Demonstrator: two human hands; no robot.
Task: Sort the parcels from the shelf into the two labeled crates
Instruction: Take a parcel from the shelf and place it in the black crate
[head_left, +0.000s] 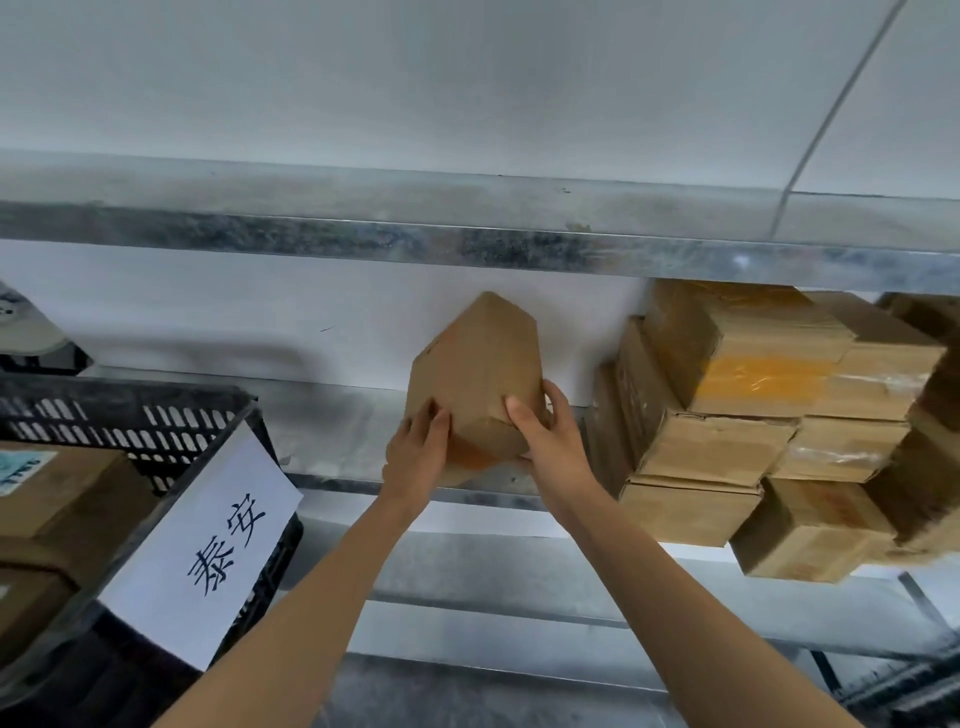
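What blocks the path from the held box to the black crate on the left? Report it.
Nothing visible. The left hand and right hand grip the box; only bare shelf lies between it and the black crate, whose rim it would have to clear.

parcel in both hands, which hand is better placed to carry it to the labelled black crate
Probably the left hand: it grips the parcel on the side facing the black crate; the right hand would have to cross over.
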